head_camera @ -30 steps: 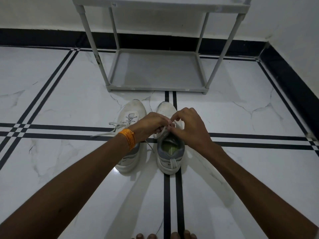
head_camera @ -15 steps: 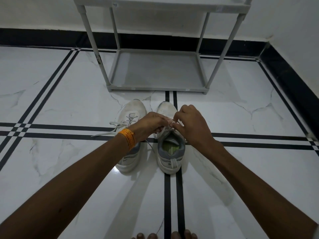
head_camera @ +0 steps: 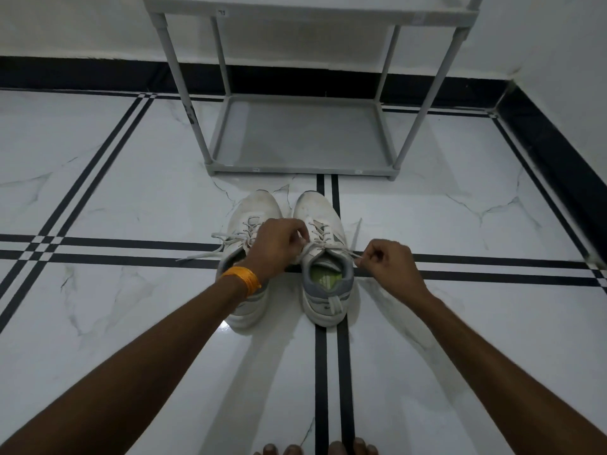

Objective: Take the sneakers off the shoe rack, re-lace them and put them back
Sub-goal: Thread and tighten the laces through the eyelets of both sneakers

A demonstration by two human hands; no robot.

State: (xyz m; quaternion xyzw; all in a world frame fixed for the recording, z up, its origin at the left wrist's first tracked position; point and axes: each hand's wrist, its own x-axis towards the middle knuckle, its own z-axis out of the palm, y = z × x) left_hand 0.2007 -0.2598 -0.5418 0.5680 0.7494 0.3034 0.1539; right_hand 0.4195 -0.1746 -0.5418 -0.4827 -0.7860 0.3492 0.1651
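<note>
Sneakers sit side by side on the floor [head_camera: 460,323] before the empty shoe rack [head_camera: 302,139]. I'm tightening the right sneaker [head_camera: 325,257]: left hand [head_camera: 279,247] pinches one lace end, right hand [head_camera: 391,267] pulls the other sideways. Next likely a knot. Left sneaker [head_camera: 253,218] white, scuffed, laces loose.

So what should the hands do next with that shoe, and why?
Probably cross the two lace ends over the right sneaker and start a bow. The left hand and right hand each pinch a lace end pulled out sideways, so the lace looks snug but no bow shows there. The left sneaker lies with loose ends too.
</note>
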